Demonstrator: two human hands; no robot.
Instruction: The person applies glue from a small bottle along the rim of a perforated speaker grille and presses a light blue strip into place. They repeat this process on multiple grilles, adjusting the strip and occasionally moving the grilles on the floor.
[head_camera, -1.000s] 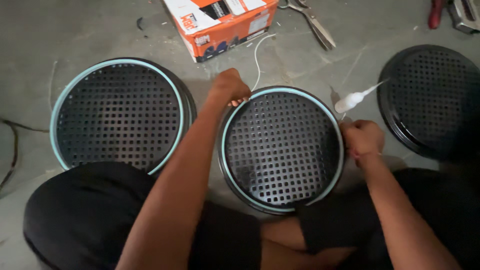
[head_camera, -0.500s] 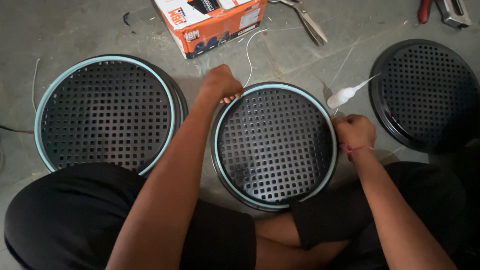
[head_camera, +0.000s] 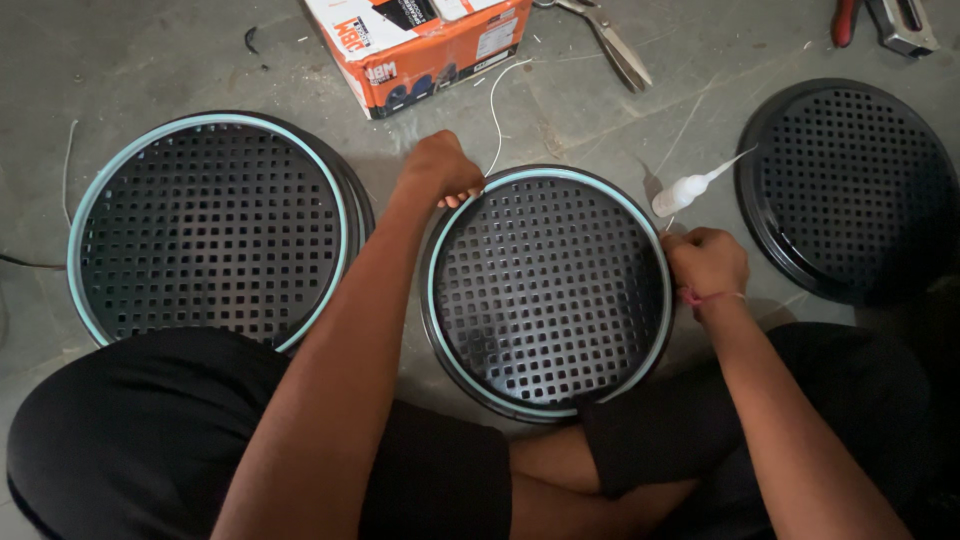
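Your left hand (head_camera: 442, 168) stayed clenched at eleven o'clock on the rim of the middle grille (head_camera: 548, 290), pinching the pale cord (head_camera: 497, 110) where it met the light blue trim. Your right hand (head_camera: 706, 262) kept its closed grip on the rim at three o'clock; what it pinched I cannot tell. Over the last second neither hand shifted along the rim, so the trim looked seated from eleven round to three. The grille lay flat on the floor (head_camera: 150, 70) before your crossed legs, the glue bottle (head_camera: 690, 188) just beyond at two o'clock.
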